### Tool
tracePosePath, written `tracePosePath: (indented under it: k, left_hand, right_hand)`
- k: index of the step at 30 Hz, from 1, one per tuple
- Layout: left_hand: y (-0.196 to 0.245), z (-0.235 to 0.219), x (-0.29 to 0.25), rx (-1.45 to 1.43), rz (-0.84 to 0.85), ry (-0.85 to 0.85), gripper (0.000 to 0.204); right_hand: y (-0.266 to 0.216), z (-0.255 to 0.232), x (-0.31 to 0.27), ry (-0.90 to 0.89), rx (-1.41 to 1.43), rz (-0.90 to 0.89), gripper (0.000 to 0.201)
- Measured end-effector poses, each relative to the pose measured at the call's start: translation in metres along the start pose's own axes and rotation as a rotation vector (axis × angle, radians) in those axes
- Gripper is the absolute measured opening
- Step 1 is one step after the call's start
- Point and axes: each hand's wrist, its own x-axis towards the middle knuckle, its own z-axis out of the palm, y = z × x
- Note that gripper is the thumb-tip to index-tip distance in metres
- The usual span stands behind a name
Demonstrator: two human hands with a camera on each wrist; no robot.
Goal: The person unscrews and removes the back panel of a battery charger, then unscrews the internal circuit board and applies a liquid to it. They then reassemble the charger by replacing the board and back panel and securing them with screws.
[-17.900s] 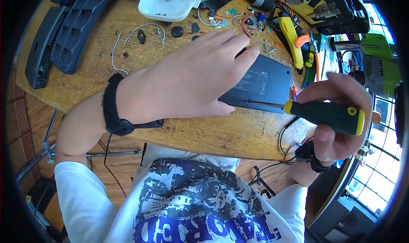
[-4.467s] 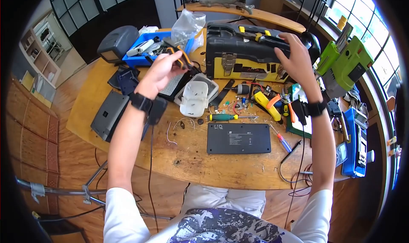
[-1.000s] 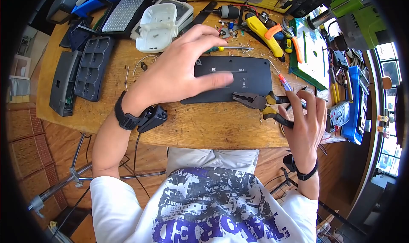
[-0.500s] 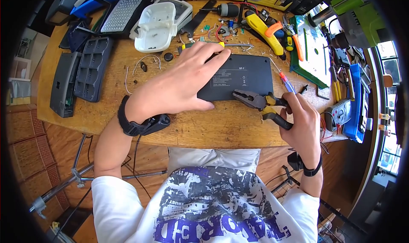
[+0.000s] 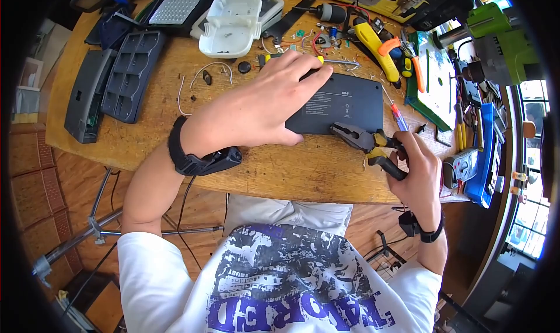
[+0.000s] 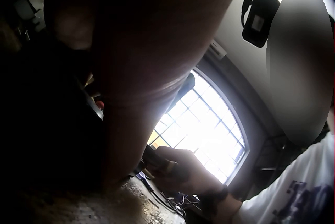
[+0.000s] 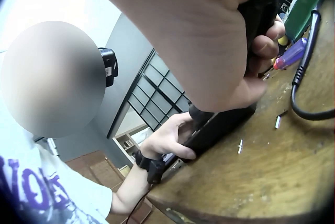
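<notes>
In the head view, a flat black case with a printed label lies on the wooden table. My left hand grips its left part across the width, thumb at the near edge and fingers toward the far edge. The right wrist view shows the left thumb on the case's side. My right hand holds combination pliers by their black and yellow handles. The plier jaws stand slightly parted and overlap the case's near right corner. A green and yellow screwdriver lies behind the case, its handle mostly hidden by the left hand.
Dark ribbed covers and a white open box stand left and behind. A yellow cutter, orange-handled tool, small red-tipped screwdriver and multimeter lie right. Wire bits and screws are scattered about.
Earlier my right hand worked the green screwdriver at the case, then the left hand held pliers in the air. Now the right hand holds the pliers, and the left has settled onto the case.
</notes>
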Motion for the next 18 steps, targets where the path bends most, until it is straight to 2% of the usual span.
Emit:
tracePosePath:
  k: [2,5,10,12,15,18]
  left_hand:
    - [-0.002,0.002,0.0,0.009,0.008,0.015,0.108]
    - [-0.002,0.001,0.001,0.016,0.013,0.029,0.107]
    - [-0.004,0.003,0.001,0.001,0.023,0.04,0.106]
    - [-0.004,0.002,0.001,0.008,0.025,0.036,0.106]
    - [-0.003,0.001,0.0,0.005,0.024,0.036,0.105]
    - [-0.003,0.002,0.001,0.013,0.013,0.03,0.106]
  right_hand:
    - [0.003,0.009,-0.004,0.105,-0.059,-0.055,0.035]
    - [0.001,0.015,-0.009,0.132,-0.064,-0.02,0.036]
    - [-0.009,-0.001,-0.003,0.062,0.02,0.044,0.037]
    - [-0.015,-0.014,0.004,-0.101,0.051,0.111,0.037]
    - [-0.009,-0.021,0.009,-0.154,0.151,0.188,0.035]
    - [-0.007,-0.019,0.016,-0.093,0.168,0.14,0.034]
